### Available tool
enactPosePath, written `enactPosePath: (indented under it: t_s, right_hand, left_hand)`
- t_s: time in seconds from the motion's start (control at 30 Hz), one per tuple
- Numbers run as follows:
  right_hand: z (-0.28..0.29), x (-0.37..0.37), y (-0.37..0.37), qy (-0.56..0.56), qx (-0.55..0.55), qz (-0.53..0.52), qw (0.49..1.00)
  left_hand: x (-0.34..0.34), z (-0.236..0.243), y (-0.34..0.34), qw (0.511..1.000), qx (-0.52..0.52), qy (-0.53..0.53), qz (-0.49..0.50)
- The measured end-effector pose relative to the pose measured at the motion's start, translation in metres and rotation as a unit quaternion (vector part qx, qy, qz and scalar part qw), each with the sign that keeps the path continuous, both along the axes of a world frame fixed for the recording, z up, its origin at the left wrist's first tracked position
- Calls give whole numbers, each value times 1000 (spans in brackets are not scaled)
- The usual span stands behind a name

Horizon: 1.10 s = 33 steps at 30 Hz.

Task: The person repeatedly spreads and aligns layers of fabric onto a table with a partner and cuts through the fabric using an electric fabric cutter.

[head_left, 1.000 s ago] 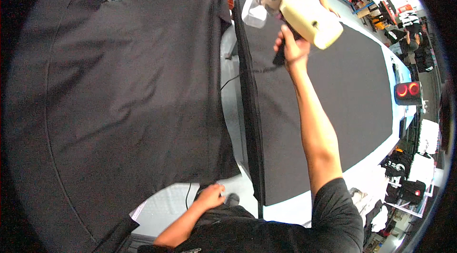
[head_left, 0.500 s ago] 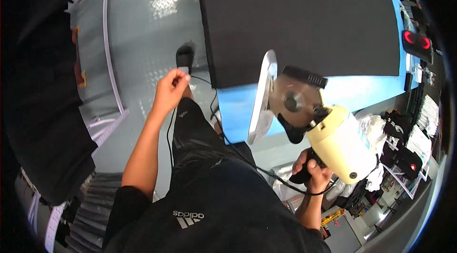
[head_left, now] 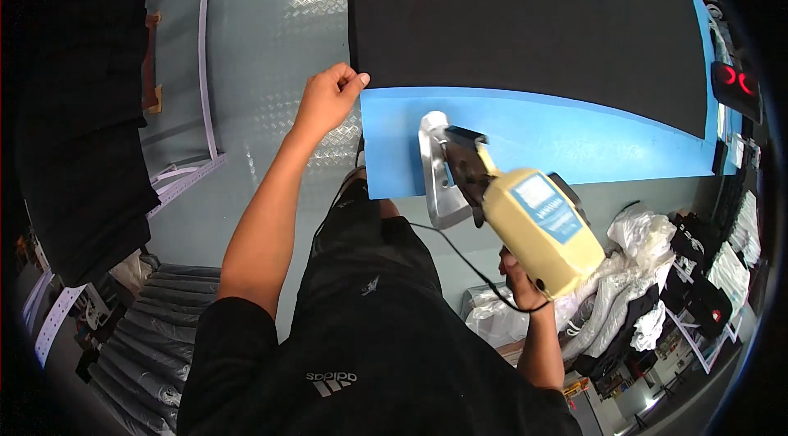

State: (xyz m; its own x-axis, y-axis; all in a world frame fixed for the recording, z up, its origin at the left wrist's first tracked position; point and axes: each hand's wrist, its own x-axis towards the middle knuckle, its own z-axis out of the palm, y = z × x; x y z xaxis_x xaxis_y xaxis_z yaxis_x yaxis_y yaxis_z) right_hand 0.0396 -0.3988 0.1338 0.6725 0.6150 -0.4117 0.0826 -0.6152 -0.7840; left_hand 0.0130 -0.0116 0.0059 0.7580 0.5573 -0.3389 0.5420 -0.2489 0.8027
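Since the earlier frame, the left hand (head_left: pixel 330 100) is coming to the near left corner of the black cloth (head_left: pixel 525 18); in the head view I am seeing its fingers bunching narrow, though I cannot tell whether they are pinching; the right hand (head_left: pixel 519 282) is holding the yellow tool (head_left: pixel 542 231) across the near edge of the blue tabletop (head_left: pixel 624 145).

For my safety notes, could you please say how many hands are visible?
2: the left hand at a corner of the black cloth; the right hand, partly hidden, holding the yellow machine.
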Motion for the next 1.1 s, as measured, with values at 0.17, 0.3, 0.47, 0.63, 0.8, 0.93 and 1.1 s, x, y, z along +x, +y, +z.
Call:
enactPosePath:
  t_s: [0.17,0.3,0.47,0.63,0.8,0.93,1.1]
  right_hand:
    - [-53,24,-43,-154,-118,298,935]
    - [-42,56,-5,-36,-59,245,967]
    - [-19,86,45,35,-74,188,979]
    - [-34,93,31,14,-34,176,984]
    - [-19,92,42,10,-93,205,974]
    - [-6,122,57,37,-31,283,958]
    - [-28,203,64,-127,-31,0,991]
  left_hand:
    - [3,5,4,1000,-2,-7,-21]
    - [2,16,2,986,95,-120,-63]
    - [0,13,21,913,244,-163,-282]
    - [-1,16,18,895,263,-184,-309]
    - [-3,14,18,903,239,-198,-296]
    - [4,28,18,934,206,-145,-255]
    - [60,38,9,897,341,-167,-227]
